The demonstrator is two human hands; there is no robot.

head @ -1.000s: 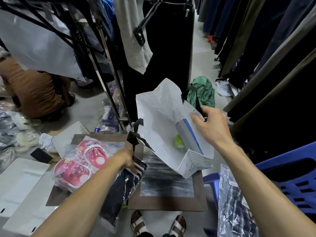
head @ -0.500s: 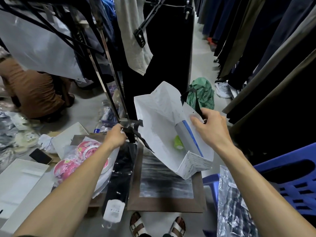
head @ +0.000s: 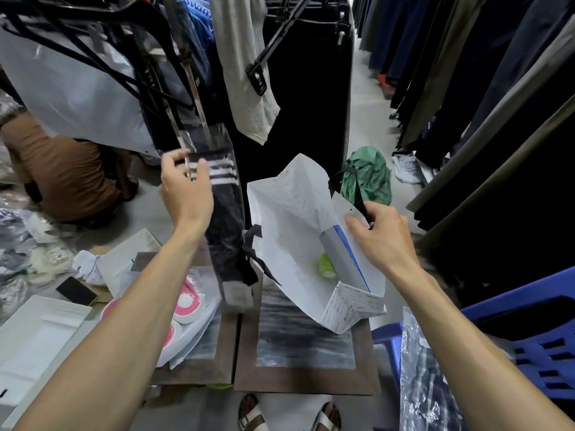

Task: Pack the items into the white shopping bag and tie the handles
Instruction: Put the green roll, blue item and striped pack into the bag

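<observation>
The white shopping bag (head: 289, 219) lies tilted open on a low brown board (head: 305, 384). My right hand (head: 378, 234) grips its right rim by the black handle. Inside the bag I see a grey-and-blue box (head: 342, 262) and a small green item (head: 326, 264). My left hand (head: 186, 191) holds up a clear-wrapped pack of black socks with white stripes (head: 224, 219), hanging just left of the bag's mouth. A pink-and-white packaged item (head: 186, 306) lies on the board below my left arm.
Clothes racks with dark garments close in on the left, back and right. A blue plastic stool (head: 535, 343) with a wrapped plaid garment (head: 429, 381) stands at right. A crouching person (head: 62, 175), a phone (head: 76, 290), flat white bags and a green bag (head: 367, 175) are on the floor.
My left hand has lifted the sock pack off the board, up and to the right, level with the bag's mouth. The right hand has kept hold of the bag's rim.
</observation>
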